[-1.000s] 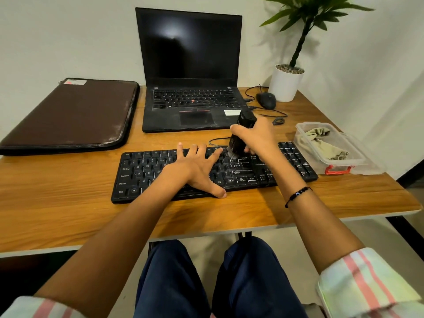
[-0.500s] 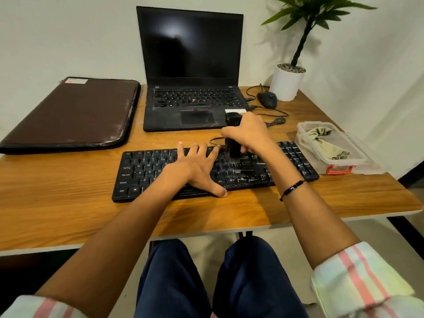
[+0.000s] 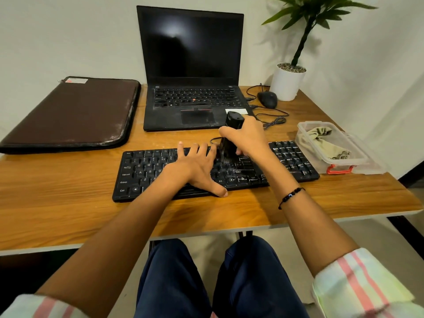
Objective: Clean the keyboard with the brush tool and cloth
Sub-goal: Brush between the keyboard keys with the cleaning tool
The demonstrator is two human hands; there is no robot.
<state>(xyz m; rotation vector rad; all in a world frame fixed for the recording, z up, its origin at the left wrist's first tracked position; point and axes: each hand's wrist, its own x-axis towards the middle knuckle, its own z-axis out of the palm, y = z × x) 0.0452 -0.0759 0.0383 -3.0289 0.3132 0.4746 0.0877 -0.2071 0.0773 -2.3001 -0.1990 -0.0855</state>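
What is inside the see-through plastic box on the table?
A crumpled beige cloth lies inside the clear plastic box, which has no lid on. Whatever might be under the cloth is covered, so it cannot be seen.

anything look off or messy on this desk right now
Mostly tidy. The brown sleeve overhangs the desk's left edge and has pale, dusty-looking wear along its right border. The mouse cable lies in loose tangled loops beside the laptop. The keyboard sits slightly skewed. Nothing is spilled.
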